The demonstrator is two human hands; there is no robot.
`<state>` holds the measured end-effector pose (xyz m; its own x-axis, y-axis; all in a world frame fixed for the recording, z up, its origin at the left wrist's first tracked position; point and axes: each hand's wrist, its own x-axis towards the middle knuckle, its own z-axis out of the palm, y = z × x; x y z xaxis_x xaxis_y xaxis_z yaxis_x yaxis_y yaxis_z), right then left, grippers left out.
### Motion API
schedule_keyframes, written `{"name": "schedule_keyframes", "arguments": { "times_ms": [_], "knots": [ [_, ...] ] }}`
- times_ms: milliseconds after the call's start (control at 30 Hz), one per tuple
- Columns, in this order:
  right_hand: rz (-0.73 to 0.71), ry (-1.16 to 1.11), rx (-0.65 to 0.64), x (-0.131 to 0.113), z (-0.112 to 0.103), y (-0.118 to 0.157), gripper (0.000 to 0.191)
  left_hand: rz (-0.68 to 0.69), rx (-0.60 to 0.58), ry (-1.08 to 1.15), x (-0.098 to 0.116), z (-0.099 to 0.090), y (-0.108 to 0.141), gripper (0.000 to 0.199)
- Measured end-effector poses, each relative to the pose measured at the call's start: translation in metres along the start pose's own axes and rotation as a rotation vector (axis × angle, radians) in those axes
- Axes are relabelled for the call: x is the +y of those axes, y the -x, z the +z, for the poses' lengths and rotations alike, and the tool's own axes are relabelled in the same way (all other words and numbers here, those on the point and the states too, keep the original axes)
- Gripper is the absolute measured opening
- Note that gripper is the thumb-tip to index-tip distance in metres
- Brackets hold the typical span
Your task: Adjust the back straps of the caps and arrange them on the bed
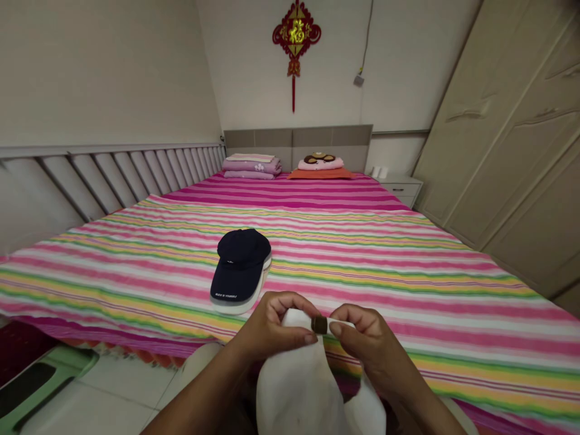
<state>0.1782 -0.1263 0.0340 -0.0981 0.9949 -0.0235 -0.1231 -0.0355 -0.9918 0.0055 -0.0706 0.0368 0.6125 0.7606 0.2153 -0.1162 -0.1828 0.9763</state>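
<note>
Along the lower centre of the frame, the person's left hand (270, 326) and right hand (362, 338) were held close together above the near edge of the bed (408, 290). Each hand was closed in a thumb-and-finger pinch on the rear strap (339, 322) of a white baseball cap (294, 380). A small brown strap fitting (319, 325) sat on the strap between the two hands, with the right hand directly against it. The white baseball cap hung below the hands at the bottom of the frame, and its lower part was cut off by the frame edge.

Just upper left of the hands, a navy baseball cap (240, 264) lay on the bed, with its brim toward the person. Its brim rested on a white cap brim (240, 307) beneath it. The bed was covered by a striped pink, white, green and yellow bedspread.

At the far end of the bed, folded pink bedding (251, 166) and a pillow (320, 163) lay before a grey padded headboard (296, 142). A red Chinese knot ornament (296, 36) hung on the wall above. Cream wardrobe doors (507, 121) occupied the right of the frame. A green plastic stool (40, 380) stood at lower left.
</note>
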Motion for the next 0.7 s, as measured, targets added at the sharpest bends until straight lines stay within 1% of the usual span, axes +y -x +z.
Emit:
{"name": "schedule_keyframes", "arguments": {
  "times_ms": [100,167,267,367,500,600,700],
  "knots": [
    [0.018,-0.117,-0.029,0.001,0.002,0.001,0.028,-0.018,0.032,-0.048,-0.003,0.0,0.0,0.023],
    [0.026,-0.183,-0.06,0.003,0.003,0.001,0.027,-0.006,0.037,-0.057,-0.004,0.001,0.0,0.022],
    [0.027,-0.193,-0.09,0.004,0.004,0.001,0.026,0.015,0.043,-0.049,-0.006,0.004,0.0,0.022],
    [0.031,-0.177,-0.101,0.005,0.004,0.003,0.025,-0.012,0.054,0.009,-0.009,0.007,0.001,0.022],
    [0.009,-0.219,-0.139,0.007,0.003,0.004,0.023,-0.059,0.096,0.167,-0.011,0.009,0.001,0.028],
    [0.009,-0.194,-0.119,0.009,0.002,0.003,0.023,-0.094,0.113,0.247,-0.012,0.009,-0.001,0.03],
    [0.013,-0.195,-0.104,0.009,0.003,0.002,0.024,-0.116,0.103,0.258,-0.012,0.01,-0.002,0.031]
  ]
}}
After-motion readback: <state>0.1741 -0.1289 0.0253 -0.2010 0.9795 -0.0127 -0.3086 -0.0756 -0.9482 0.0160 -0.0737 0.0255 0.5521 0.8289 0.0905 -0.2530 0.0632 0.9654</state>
